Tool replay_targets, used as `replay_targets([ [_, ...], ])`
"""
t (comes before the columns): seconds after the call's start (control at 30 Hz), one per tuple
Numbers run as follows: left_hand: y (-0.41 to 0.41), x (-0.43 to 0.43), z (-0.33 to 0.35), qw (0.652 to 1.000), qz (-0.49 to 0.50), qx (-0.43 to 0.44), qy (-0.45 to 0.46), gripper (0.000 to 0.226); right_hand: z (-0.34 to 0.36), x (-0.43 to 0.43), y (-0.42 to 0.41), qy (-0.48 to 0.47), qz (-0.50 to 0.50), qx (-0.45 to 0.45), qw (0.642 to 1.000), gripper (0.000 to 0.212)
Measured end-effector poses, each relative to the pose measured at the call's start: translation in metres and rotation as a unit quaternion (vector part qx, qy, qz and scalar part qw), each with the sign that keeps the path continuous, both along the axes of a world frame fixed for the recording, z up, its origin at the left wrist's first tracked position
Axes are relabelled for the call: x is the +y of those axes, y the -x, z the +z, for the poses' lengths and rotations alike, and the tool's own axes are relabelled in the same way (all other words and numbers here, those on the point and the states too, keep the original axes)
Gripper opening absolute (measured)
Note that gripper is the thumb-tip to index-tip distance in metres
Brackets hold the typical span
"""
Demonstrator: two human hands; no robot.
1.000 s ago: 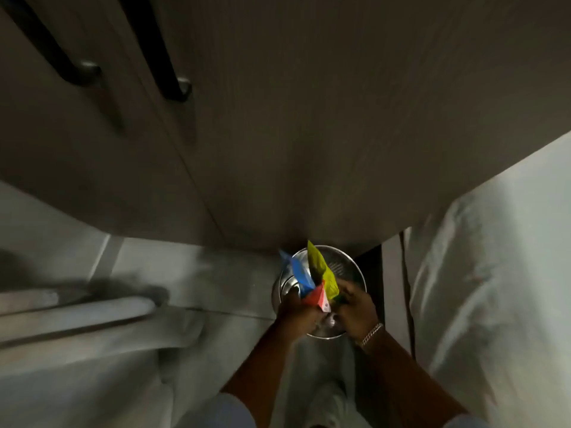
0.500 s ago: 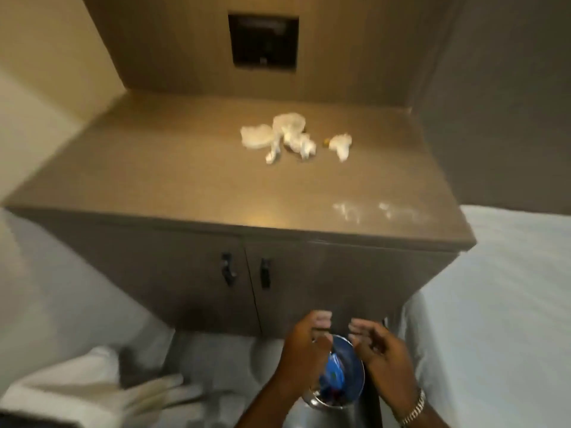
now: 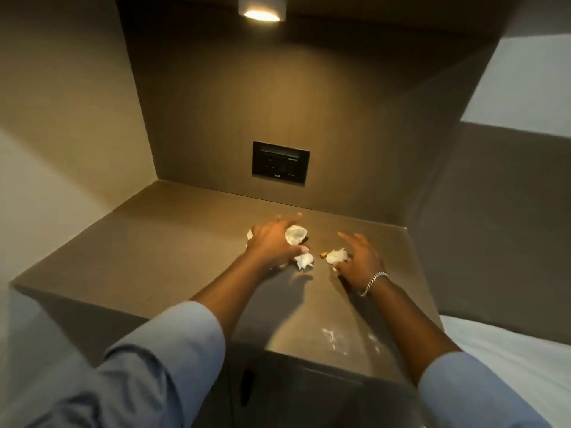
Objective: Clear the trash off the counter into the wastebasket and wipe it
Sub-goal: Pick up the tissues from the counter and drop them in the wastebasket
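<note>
Over the brown counter [image 3: 160,257], left hand [image 3: 272,242] and right hand [image 3: 358,257] spread open, touching crumpled tissues [image 3: 336,256].

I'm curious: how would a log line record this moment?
left hand: open over tissues | right hand: open beside tissue wad | counter: unwiped

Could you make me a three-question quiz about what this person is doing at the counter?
1. True or false: the counter is already clear of trash.
2. Which hand wears the bracelet? A) left hand B) right hand
3. Fill in: near the counter's front edge lies a white ____ that needs wiping.

Key
1. False: crumpled tissues and a small brown scrap lie there.
2. B
3. smear
</note>
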State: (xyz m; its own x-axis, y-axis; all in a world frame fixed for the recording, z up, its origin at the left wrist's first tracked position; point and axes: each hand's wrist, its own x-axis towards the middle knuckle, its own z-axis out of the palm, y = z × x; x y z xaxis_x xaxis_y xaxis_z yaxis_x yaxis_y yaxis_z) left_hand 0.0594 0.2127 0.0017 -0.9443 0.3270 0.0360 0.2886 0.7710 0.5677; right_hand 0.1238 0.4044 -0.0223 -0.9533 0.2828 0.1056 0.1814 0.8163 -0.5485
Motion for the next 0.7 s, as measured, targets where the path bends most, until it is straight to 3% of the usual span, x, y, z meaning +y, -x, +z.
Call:
replay_targets([
  [0.1, 0.030, 0.019, -0.012, 0.992, -0.013, -0.026, 0.122, 0.066, -0.021, 0.015, 0.021, -0.063, 0.017, -0.014, 0.998, 0.036],
  [0.17, 0.039, 0.025, -0.023, 0.994, 0.005, -0.008, 0.113, 0.044, -0.029, 0.020, 0.028, -0.059, 0.018, 0.008, 0.998, 0.016],
  [0.23, 0.043, 0.025, -0.036, 0.999, 0.051, -0.014, 0.000, 0.027, -0.031, 0.021, 0.031, -0.065, 0.030, 0.001, 0.997, 0.006],
  [0.33, 0.042, 0.017, -0.034, 0.974, 0.141, -0.049, -0.172, 0.021, -0.029, 0.021, 0.032, -0.071, 0.032, 0.019, 0.997, 0.010],
  [0.47, 0.026, -0.001, 0.001, 0.922, 0.160, -0.025, -0.353, 0.022, -0.011, 0.006, 0.009, 0.019, -0.010, 0.205, 0.979, 0.009],
  [0.57, -0.006, -0.017, 0.026, 0.886, 0.115, -0.008, -0.448, 0.025, 0.010, -0.018, -0.023, 0.089, -0.026, 0.318, 0.944, 0.007],
  [0.7, -0.054, -0.030, 0.032, 0.846, 0.111, -0.046, -0.520, 0.029, 0.025, -0.046, -0.075, 0.108, -0.020, 0.324, 0.940, 0.009],
])
